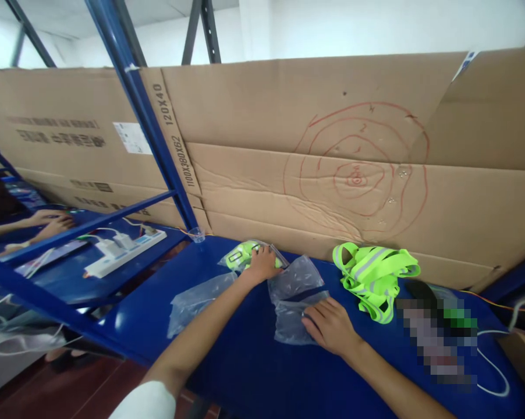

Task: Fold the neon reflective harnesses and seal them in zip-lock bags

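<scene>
My left hand (265, 265) lies with fingers apart on top of a clear bag holding folded neon-yellow reflective straps (241, 256), near the back of the blue table. My right hand (332, 327) is closer to me, its fingers curled over the edge of a clear plastic bag (288, 323). Just behind that bag lies another clear plastic bag (295, 279). A third transparent bag (199, 299) rests left of my left forearm. To the right of my hands sits a loose heap of neon-yellow straps (371, 273) with grey reflective stripes.
A cardboard panel (245, 110) with red drawn rings stands behind the blue table (245, 372). Blue metal posts (158, 139) divide off the left table, with a white power strip (127, 253) and another person's hands (48, 224). A pixelated patch and a white cable (502, 372) lie right.
</scene>
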Demonstrator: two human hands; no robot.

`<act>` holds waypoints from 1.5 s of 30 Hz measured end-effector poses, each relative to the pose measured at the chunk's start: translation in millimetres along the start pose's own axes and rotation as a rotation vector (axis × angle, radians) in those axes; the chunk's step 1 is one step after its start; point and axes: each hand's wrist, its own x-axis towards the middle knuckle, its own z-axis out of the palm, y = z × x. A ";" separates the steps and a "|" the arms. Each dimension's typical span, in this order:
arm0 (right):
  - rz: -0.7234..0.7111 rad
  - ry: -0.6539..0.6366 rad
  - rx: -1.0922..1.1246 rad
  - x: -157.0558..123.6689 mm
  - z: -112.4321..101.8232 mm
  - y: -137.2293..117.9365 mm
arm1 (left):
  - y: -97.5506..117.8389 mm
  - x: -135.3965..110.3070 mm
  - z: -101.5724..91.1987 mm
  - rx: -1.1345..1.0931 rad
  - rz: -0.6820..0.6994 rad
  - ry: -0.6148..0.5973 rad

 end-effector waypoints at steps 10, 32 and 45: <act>0.173 -0.109 0.162 9.0 26.5 8.0 | -20.2 16.7 -7.3 -0.147 0.142 -0.130; 0.851 0.246 0.997 4.6 22.0 30.1 | 48.9 -47.2 -21.3 -0.365 0.954 0.130; 0.830 0.030 1.254 53.3 -88.2 13.4 | 37.6 -112.2 -81.2 -0.474 0.843 0.157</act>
